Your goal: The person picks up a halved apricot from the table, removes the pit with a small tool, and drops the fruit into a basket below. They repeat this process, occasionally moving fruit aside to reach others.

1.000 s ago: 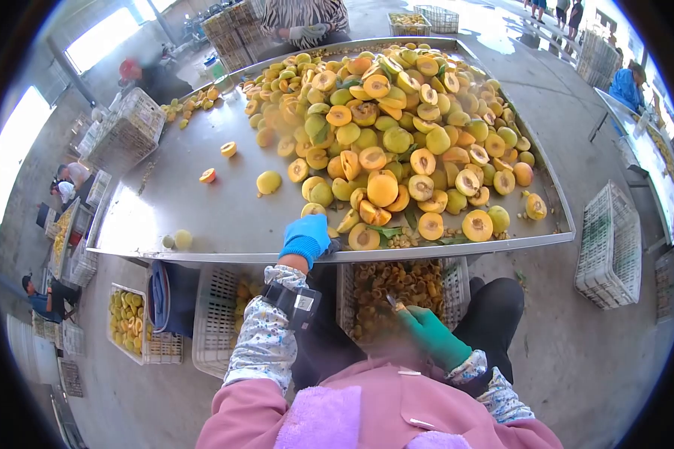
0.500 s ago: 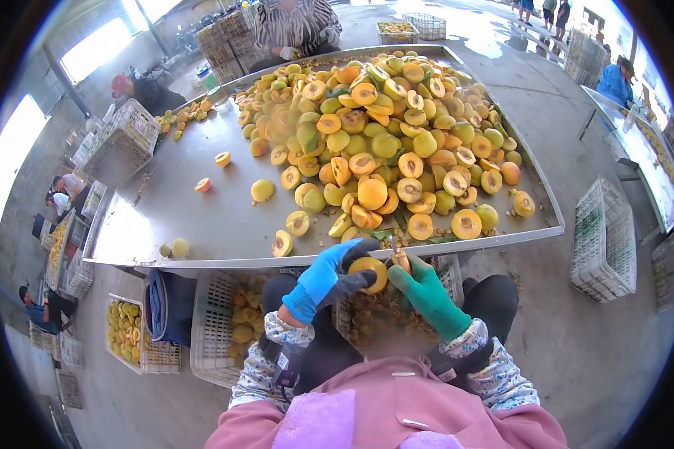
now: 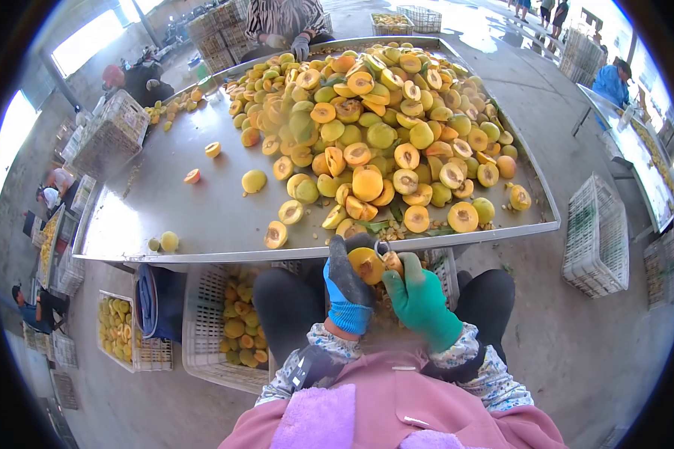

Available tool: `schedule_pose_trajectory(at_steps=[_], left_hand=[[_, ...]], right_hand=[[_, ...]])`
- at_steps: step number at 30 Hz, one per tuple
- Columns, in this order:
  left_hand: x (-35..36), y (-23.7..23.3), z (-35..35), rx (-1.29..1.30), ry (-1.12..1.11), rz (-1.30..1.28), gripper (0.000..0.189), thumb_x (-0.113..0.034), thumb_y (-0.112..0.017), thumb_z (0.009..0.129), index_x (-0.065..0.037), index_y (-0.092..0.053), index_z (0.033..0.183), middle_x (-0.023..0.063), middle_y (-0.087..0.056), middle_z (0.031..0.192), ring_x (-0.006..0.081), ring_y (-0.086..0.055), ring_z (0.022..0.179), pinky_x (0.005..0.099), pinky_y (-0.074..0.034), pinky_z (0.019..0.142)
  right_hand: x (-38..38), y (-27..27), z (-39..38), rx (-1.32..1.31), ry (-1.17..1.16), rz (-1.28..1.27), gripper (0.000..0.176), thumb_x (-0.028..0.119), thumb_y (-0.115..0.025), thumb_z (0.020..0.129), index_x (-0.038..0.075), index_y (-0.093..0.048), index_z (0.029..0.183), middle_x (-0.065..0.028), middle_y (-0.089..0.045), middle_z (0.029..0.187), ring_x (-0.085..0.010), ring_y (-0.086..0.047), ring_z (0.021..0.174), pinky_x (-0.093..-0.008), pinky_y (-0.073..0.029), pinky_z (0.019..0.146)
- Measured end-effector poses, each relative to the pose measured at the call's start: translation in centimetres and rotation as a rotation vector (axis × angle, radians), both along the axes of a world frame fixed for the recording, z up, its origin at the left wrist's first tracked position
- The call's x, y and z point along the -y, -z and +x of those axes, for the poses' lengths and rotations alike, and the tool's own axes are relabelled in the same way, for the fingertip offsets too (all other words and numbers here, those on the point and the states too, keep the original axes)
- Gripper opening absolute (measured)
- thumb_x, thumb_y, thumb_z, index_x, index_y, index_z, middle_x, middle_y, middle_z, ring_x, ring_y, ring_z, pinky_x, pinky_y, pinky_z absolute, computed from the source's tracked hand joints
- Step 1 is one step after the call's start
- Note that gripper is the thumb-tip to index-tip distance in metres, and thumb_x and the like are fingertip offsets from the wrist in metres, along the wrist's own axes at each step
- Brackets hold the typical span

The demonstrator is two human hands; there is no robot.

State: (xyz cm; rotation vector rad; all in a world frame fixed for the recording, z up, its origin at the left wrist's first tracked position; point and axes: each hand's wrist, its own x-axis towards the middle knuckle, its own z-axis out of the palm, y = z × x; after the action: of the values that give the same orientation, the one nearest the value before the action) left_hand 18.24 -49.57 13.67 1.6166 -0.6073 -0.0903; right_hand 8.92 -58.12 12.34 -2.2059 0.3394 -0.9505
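Note:
My left hand point(image 3: 346, 290), in a blue glove with dark palm and fingers, is closed around a yellow peach half point(image 3: 365, 266), its cut face showing. In a green glove, my right hand point(image 3: 425, 307) grips the wooden handle of a pitting tool point(image 3: 392, 262). The tool's small metal loop meets the right edge of the peach half. Both hands are close together over my lap, just below the near rim of a metal table point(image 3: 180, 165). On that table lies a big heap of halved and whole peaches point(image 3: 382, 138), with loose stones and leaves along its near edge.
Beneath the table on the left stand a plastic crate of peaches point(image 3: 202, 365) and a smaller full crate point(image 3: 153, 359), with dark blue cloth point(image 3: 165, 299) between. A tall crate point(image 3: 595, 239) stands at right. Across the table sits a person in a striped top point(image 3: 284, 19).
My left hand has turned more upright and come nearer the right, bringing the peach half against the tool's loop. The person opposite has moved a gloved hand to the table's far edge.

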Motion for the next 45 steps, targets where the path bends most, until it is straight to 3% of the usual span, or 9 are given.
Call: schedule_pose_trajectory(at_steps=[2,16,22,27,30,35,36,39,45], left_hand=[[0.3,0.9,0.6,-0.692,0.06,-0.429,0.053,-0.042,-0.034,0.104,0.005,-0.059,0.11,0.0136,-0.067,0.095,0.0215,-0.066,0.086,0.0326,-0.053,0.081],[0.6,-0.5,0.3,-0.609,0.005,-0.376,0.068,-0.053,-0.034,0.102,0.003,-0.065,0.082,0.0116,-0.065,0.072,0.019,-0.062,0.063,0.0279,-0.051,0.063],[0.2,-0.7,0.5,-0.607,0.116,-0.305,0.069,-0.053,-0.033,0.102,0.003,-0.066,0.079,0.0134,-0.066,0.071,0.02,-0.063,0.062,0.0286,-0.052,0.062],[0.5,0.1,1.1,-0.654,0.394,-0.198,0.065,-0.053,-0.035,0.101,0.002,-0.066,0.088,0.0139,-0.068,0.075,0.0207,-0.065,0.064,0.0298,-0.054,0.065],[1.1,1.2,1.8,-1.009,0.296,-0.302,0.063,-0.052,-0.035,0.102,0.002,-0.065,0.093,0.0134,-0.069,0.079,0.0202,-0.066,0.067,0.0295,-0.055,0.067],[-2.9,1.8,4.3,-0.646,0.131,-0.288,0.056,-0.043,-0.037,0.104,0.004,-0.066,0.096,0.0118,-0.069,0.082,0.0188,-0.066,0.071,0.0278,-0.054,0.07],[-4.6,1.1,4.8,-0.053,0.002,-0.038,0.051,-0.04,-0.041,0.104,0.004,-0.066,0.094,0.0108,-0.069,0.081,0.0176,-0.066,0.071,0.0276,-0.053,0.07],[-11.1,0.5,8.9,-0.238,-0.279,-0.238,0.045,-0.037,-0.049,0.101,0.003,-0.068,0.093,0.0073,-0.067,0.08,0.0133,-0.061,0.069,0.0249,-0.049,0.064],[-17.2,-0.4,14.3,0.584,-0.677,1.002,0.053,-0.041,-0.065,0.085,-0.001,-0.059,0.119,0.0171,-0.061,0.117,0.0366,-0.054,0.11,0.0465,-0.04,0.094]], right_hand=[[-0.6,-0.8,-1.3,-0.132,-0.031,-0.029,0.022,0.022,-0.062,0.093,0.003,-0.053,0.098,-0.0139,-0.06,0.065,-0.0297,-0.061,0.054,-0.0395,-0.046,0.047],[-1.5,-0.9,-1.3,-0.402,-0.101,-0.089,0.022,0.024,-0.058,0.095,0.005,-0.05,0.087,-0.0138,-0.059,0.064,-0.0332,-0.06,0.054,-0.0422,-0.047,0.047],[-1.6,-0.4,-1.6,-0.187,-0.299,0.505,0.03,0.031,-0.054,0.098,0.002,-0.057,0.09,-0.0119,-0.059,0.065,-0.025,-0.056,0.049,-0.0371,-0.043,0.046],[0.7,-2.0,-2.9,-0.469,-0.683,2.087,0.033,0.038,-0.052,0.098,0.006,-0.058,0.091,-0.0003,-0.05,0.062,-0.0106,-0.044,0.043,-0.0208,-0.032,0.038],[0.7,0.5,-4.7,-0.321,-0.957,1.889,0.042,0.044,-0.052,0.098,0.004,-0.057,0.112,0.0006,-0.058,0.074,-0.0085,-0.053,0.058,-0.0194,-0.046,0.049],[2.9,-1.7,-5.8,-0.457,-0.369,1.703,0.039,0.045,-0.041,0.101,0.008,-0.054,0.096,0.0032,-0.045,0.059,-0.0063,-0.034,0.039,-0.0226,-0.032,0.033],[3.3,-0.4,-6.4,-0.467,-0.377,1.705,0.039,0.045,-0.041,0.101,0.008,-0.054,0.096,0.0032,-0.045,0.059,-0.0063,-0.034,0.039,-0.0226,-0.032,0.033],[2.9,2.3,-7.0,-0.571,-0.132,1.491,0.04,0.043,-0.039,0.102,0.008,-0.056,0.094,0.0026,-0.045,0.058,-0.0076,-0.036,0.039,-0.0227,-0.032,0.033],[2.8,5.0,-6.1,-0.634,-0.256,1.545,0.039,0.042,-0.044,0.101,0.007,-0.058,0.095,0.0029,-0.045,0.06,-0.0089,-0.038,0.04,-0.0234,-0.035,0.036]])
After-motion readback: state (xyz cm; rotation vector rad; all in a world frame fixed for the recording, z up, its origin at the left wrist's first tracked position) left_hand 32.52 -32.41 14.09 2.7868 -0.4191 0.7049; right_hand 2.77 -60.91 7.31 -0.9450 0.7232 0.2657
